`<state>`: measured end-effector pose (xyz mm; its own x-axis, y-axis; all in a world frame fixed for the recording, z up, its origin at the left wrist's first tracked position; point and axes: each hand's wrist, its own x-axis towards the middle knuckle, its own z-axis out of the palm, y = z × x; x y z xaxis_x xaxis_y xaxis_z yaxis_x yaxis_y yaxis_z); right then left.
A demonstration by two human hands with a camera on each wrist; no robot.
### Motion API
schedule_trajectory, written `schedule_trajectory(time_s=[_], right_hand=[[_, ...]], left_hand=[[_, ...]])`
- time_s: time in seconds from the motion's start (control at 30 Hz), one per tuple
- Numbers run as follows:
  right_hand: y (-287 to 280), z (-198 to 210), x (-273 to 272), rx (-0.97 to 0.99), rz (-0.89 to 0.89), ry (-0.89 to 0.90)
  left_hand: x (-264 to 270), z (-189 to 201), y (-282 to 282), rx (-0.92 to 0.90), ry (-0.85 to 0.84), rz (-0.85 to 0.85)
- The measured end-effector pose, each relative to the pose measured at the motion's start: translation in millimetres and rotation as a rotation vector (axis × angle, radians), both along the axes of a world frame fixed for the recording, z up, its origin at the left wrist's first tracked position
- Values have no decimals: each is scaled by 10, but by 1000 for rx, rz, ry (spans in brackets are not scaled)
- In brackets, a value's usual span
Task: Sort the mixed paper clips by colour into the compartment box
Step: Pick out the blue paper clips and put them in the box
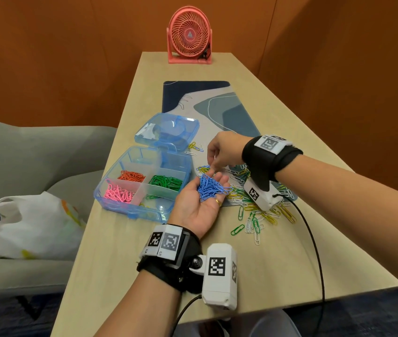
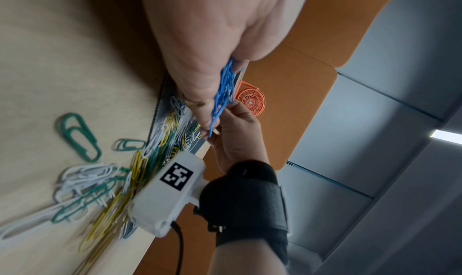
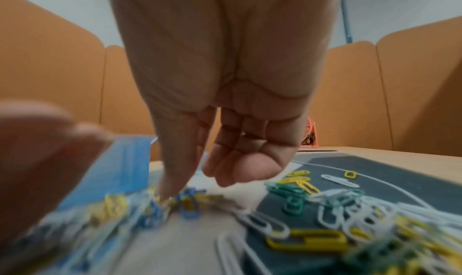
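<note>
From your head view, the compartment box sits left, holding orange, pink and green clips. Your left hand cups blue clips in its upturned palm. Only your right wrist view shows your right hand fingertips reaching down, relaxed, touching the mixed pile.

Blue clips on the left palm; yellow, white, green clips beyond the fingertips; clear blue box.

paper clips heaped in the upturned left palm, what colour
Blue paper clips, heaped on the left hand; the head view shows them best.
</note>
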<state>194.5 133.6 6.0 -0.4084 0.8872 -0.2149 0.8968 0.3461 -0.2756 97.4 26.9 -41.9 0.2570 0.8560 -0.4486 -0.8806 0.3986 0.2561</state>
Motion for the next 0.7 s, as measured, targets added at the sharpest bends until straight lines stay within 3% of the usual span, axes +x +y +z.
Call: schedule_trajectory(time_s=[0.23, 0.47, 0.7], right_hand=[[67, 4, 137, -95, 4, -182], [82, 33, 176, -68, -3, -263], [55, 12, 34, 11, 48, -190]], left_hand=[[8, 13, -23, 24, 33, 17], [-1, 19, -50, -1, 33, 15], [-7, 2, -42, -6, 35, 24]])
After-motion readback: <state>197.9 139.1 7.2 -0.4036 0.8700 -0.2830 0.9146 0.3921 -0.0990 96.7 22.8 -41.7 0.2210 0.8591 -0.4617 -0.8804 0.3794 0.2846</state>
